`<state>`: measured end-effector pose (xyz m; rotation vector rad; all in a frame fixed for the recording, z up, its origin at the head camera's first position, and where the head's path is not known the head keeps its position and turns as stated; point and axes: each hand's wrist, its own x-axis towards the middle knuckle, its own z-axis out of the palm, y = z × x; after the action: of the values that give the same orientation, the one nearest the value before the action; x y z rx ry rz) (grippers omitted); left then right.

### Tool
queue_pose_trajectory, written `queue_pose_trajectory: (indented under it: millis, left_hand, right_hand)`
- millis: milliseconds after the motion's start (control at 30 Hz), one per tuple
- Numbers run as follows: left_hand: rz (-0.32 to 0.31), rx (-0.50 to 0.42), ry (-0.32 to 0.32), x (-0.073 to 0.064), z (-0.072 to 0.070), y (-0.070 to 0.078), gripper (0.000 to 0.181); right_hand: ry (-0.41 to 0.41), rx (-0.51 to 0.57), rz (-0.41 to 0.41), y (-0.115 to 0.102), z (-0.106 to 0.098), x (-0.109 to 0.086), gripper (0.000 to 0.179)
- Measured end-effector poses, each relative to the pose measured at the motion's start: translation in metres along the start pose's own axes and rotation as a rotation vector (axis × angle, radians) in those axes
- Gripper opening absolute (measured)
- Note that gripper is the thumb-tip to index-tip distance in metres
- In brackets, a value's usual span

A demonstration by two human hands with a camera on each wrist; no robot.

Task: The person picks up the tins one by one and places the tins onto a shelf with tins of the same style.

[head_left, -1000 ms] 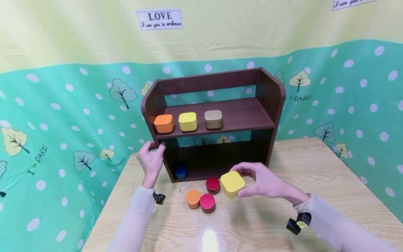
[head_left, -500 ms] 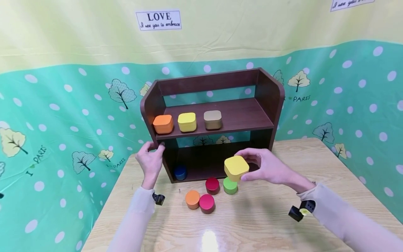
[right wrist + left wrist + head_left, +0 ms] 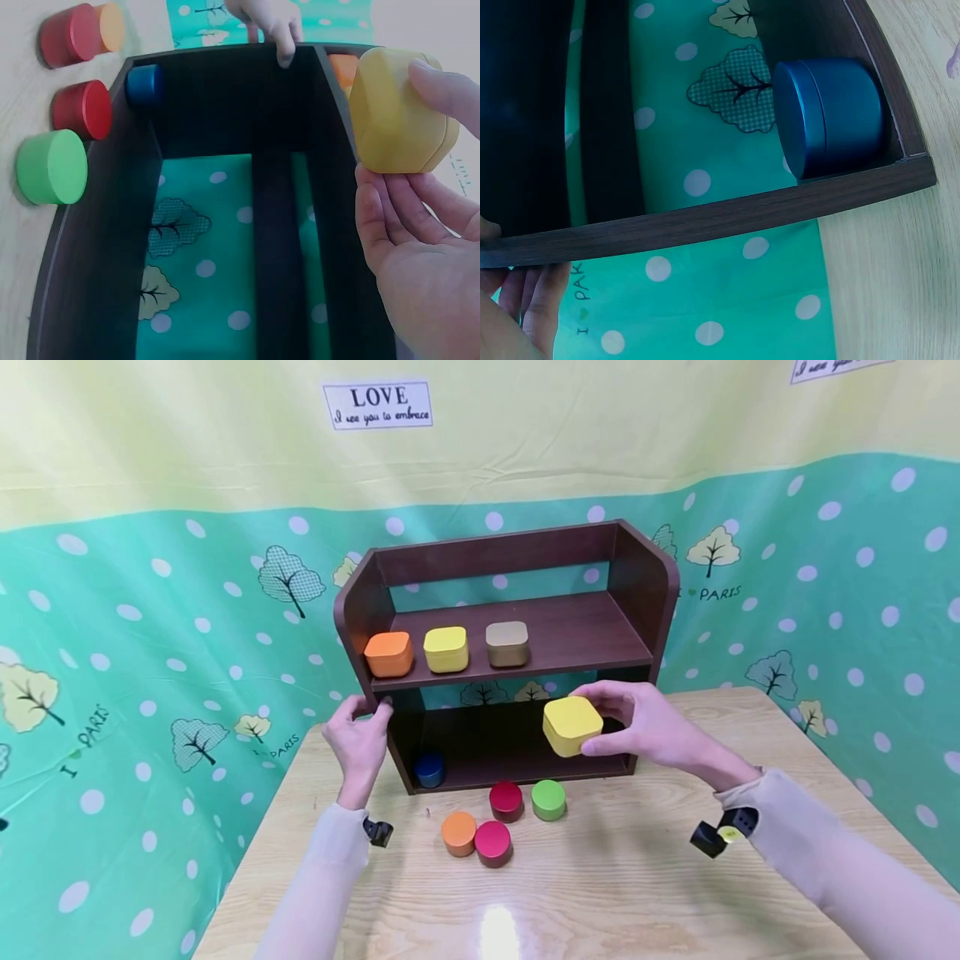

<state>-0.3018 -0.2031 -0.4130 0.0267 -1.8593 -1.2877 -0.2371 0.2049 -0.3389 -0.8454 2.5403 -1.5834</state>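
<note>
My right hand (image 3: 641,724) holds a yellow rounded-square tin (image 3: 572,725) between thumb and fingertips, raised in front of the shelf's lower opening. In the right wrist view the thumb lies on one side of the yellow tin (image 3: 397,112) and the fingers on the other. My left hand (image 3: 358,735) grips the left side panel of the dark brown two-tier shelf (image 3: 517,679), thumb inside and fingers outside. On the upper tier sit an orange tin (image 3: 389,655), another yellow tin (image 3: 446,650) and a grey-brown tin (image 3: 507,645). A round blue tin (image 3: 832,116) stands in the lower left corner.
On the wooden table (image 3: 600,893) before the shelf stand round tins: an orange one (image 3: 459,834), a pinkish-red one (image 3: 493,844), a dark red one (image 3: 506,802) and a green one (image 3: 549,800). A dotted green curtain (image 3: 150,652) hangs behind and at both sides.
My right hand has lifted the yellow tin up and slightly right, from over the table to before the lower opening, uncovering the green round tin. My left hand stays on the side panel.
</note>
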Motion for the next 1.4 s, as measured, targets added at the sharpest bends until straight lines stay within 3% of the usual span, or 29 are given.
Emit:
queue_pose_trajectory:
  millis: [200,500,1400]
  left_hand:
    - [0.001,0.006,0.008,0.0,0.0,0.0,0.015]
    - [0.002,0.0,-0.001,0.0,-0.001,0.001,0.017]
    - [-0.009,-0.01,-0.014,0.0,-0.001,0.0,0.016]
  right_hand:
    - [0.032,0.012,-0.018,-0.007,-0.01,0.007,0.058]
    - [0.064,-0.026,0.058,-0.013,-0.023,0.015,0.06]
    - [0.117,-0.071,0.116,-0.018,-0.045,0.039,0.063]
